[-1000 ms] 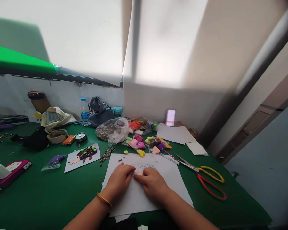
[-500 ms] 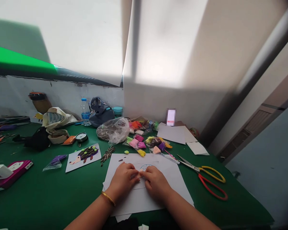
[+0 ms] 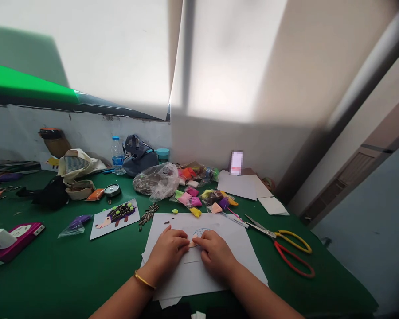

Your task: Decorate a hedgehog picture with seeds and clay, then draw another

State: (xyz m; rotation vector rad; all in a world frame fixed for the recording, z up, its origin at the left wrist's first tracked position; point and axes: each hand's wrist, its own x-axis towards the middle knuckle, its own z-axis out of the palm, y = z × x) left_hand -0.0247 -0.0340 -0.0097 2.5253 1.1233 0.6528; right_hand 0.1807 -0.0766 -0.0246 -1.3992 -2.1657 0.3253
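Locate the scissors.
In the head view, the scissors lie on the right of the green table, just beside the right edge of the white paper sheet.

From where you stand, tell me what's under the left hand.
The left hand rests on white paper, a small tan piece beside its fingertips; whatever lies under the palm is covered.

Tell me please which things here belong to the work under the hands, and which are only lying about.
In use:
left hand
right hand
small peach piece
white paper sheet

Lying about:
red-and-yellow scissors
hedgehog picture card
coloured clay packets
water bottle
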